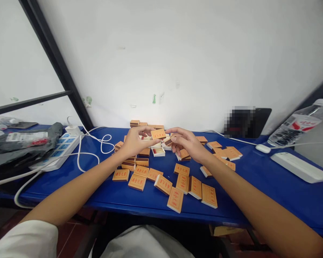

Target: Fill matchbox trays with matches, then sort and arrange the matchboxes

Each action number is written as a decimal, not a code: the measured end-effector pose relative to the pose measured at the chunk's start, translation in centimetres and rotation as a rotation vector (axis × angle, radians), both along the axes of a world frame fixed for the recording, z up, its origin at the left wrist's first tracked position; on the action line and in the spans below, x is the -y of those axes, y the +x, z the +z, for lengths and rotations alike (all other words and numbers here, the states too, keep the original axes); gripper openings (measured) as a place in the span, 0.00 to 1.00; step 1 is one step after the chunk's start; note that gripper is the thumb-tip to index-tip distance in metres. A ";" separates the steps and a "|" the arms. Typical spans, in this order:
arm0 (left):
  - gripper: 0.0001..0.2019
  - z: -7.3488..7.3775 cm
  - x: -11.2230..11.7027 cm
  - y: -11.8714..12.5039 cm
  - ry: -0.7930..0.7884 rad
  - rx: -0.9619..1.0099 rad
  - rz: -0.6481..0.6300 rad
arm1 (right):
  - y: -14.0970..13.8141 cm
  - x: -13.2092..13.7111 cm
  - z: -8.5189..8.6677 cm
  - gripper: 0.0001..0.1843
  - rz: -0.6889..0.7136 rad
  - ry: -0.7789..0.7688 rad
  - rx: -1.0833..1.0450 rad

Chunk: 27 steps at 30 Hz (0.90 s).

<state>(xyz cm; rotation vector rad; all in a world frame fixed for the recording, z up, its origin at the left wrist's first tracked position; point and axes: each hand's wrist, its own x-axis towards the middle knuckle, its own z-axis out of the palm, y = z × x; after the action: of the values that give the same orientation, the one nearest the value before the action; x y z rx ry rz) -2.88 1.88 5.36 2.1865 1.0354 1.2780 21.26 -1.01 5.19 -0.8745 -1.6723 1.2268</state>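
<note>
My left hand (138,140) pinches an orange matchbox (158,134) with red lettering between thumb and fingers, its label facing up. Close to it on the right, my right hand (187,142) has its fingers curled around another matchbox (169,142), whose dark striking strip shows. Fingers partly cover this second box. Below the hands, an open matchbox tray (158,152) full of matches lies on the blue table (97,190). More open trays are partly hidden between the hands. In front lie several closed matchboxes (175,199), loosely spread.
Stacked matchboxes (135,123) stand near the wall, and more matchboxes (231,153) lie to the right. A power strip (61,150) with white cables and a grey plastic package (27,141) lie left. A tablet (261,122), a plastic bottle (296,123) and a white device (301,166) sit right.
</note>
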 end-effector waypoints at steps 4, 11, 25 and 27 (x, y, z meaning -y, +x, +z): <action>0.19 0.0 0.6 0.1 0.041 -0.065 -0.002 | -0.4 0.1 -0.4 0.19 0.035 -0.069 -0.019; 0.22 -0.3 0.4 -0.4 0.204 -0.152 0.028 | -0.8 0.4 0.1 0.16 -0.046 -0.169 -0.034; 0.21 -0.3 0.4 -0.5 0.531 -0.251 -0.029 | -0.7 0.3 0.3 0.09 -0.226 -0.266 -0.117; 0.21 -0.4 0.2 -0.6 0.622 -0.289 -0.044 | -0.5 0.3 0.4 0.15 -0.193 -0.228 -0.029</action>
<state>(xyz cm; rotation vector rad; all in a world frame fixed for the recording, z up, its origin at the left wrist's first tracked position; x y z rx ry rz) -3.45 1.66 4.91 2.9092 0.7385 1.4306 20.71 -1.34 5.58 -1.1234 -1.4072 1.3051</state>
